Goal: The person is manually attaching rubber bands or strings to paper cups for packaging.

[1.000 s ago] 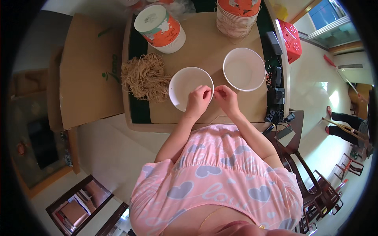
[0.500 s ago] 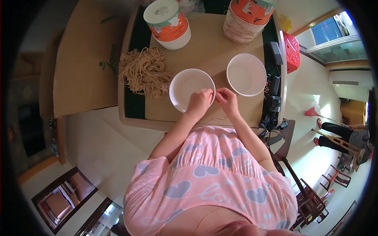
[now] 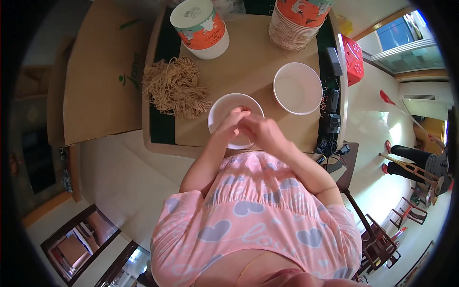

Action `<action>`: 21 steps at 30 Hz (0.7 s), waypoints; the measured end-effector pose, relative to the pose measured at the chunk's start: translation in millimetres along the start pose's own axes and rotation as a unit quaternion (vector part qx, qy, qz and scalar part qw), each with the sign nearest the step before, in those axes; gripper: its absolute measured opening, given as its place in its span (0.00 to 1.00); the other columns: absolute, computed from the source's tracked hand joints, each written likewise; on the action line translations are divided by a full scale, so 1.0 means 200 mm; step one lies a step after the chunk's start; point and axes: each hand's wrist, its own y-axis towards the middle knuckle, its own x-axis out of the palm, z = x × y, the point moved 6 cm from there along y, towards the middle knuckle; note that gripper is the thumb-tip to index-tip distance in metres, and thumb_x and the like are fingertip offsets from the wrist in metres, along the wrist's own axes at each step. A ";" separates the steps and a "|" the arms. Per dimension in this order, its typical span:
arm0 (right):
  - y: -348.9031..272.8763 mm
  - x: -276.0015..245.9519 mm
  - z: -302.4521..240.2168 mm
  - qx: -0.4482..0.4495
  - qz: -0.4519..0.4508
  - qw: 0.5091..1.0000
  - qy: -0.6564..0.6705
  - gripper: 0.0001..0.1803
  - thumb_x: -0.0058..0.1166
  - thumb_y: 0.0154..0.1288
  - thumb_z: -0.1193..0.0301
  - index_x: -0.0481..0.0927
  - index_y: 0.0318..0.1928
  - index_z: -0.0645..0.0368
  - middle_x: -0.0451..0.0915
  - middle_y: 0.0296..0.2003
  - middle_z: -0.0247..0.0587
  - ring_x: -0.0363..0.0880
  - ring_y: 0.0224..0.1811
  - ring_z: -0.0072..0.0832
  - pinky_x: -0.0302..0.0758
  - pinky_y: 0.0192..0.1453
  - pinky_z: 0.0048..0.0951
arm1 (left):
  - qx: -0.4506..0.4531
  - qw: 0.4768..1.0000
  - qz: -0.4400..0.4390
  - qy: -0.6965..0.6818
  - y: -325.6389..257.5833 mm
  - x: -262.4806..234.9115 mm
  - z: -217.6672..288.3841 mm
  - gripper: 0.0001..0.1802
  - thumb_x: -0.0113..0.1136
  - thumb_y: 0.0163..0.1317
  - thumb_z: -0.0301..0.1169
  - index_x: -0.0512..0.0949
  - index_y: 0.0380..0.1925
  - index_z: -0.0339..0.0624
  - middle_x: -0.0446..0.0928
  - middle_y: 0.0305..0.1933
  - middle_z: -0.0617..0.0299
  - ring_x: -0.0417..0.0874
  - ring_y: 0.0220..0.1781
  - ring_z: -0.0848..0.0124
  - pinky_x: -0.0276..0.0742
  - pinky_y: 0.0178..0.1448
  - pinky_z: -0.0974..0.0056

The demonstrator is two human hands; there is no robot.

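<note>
Left hand (image 3: 232, 123) and right hand (image 3: 266, 133), fingers bunched, overlapped above the nearer white paper tub (image 3: 221, 108); any held item could not be told. Beige twine (image 3: 174, 88) lay at the tub's ten o'clock. A wrist bumping the rim might have tipped it.

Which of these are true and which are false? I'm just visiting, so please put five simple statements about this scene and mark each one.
1. The left hand and right hand overlap the nearer open white bucket in view. True.
2. An orange-and-white bucket stands farther from the person than the tan string bundle. True.
3. The tan string bundle lies right of the nearer open white bucket. False: it lies to its left.
4. Power adapters lie right of the farther open white bucket. True.
5. The hands are spread wide apart. False: they are close together.
</note>
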 end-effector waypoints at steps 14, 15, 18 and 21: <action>0.16 0.00 0.27 0.048 -0.124 0.970 -0.202 0.08 0.57 0.57 0.68 0.75 0.31 0.59 0.78 0.30 0.44 0.78 0.38 0.43 0.74 0.39 0.41 | 0.241 0.959 0.033 0.146 0.00 -0.03 -0.01 0.04 0.56 0.62 0.23 0.71 0.34 0.36 0.71 0.21 0.66 0.69 0.23 0.80 0.66 0.28 0.73; 0.16 0.00 0.29 0.060 -0.119 0.973 -0.189 0.07 0.57 0.57 0.69 0.76 0.30 0.59 0.78 0.29 0.44 0.78 0.37 0.43 0.74 0.38 0.41 | 0.242 0.959 0.033 0.144 -0.01 -0.02 -0.01 0.04 0.56 0.62 0.23 0.71 0.34 0.36 0.71 0.21 0.66 0.69 0.23 0.80 0.66 0.28 0.73; 0.14 -0.02 0.28 0.030 -0.088 0.988 -0.124 0.05 0.57 0.57 0.71 0.79 0.30 0.59 0.78 0.28 0.44 0.78 0.34 0.43 0.74 0.37 0.41 | 0.329 0.919 0.099 0.192 -0.08 -0.02 0.09 0.06 0.59 0.59 0.24 0.71 0.31 0.36 0.71 0.24 0.67 0.70 0.24 0.81 0.66 0.28 0.72; 0.14 -0.04 0.30 0.035 -0.074 0.992 -0.092 0.04 0.56 0.58 0.74 0.80 0.32 0.60 0.78 0.30 0.43 0.78 0.34 0.42 0.75 0.39 0.38 | 0.297 0.900 0.052 0.315 -0.14 0.03 0.15 0.06 0.63 0.55 0.26 0.75 0.28 0.38 0.73 0.26 0.65 0.72 0.26 0.78 0.69 0.30 0.70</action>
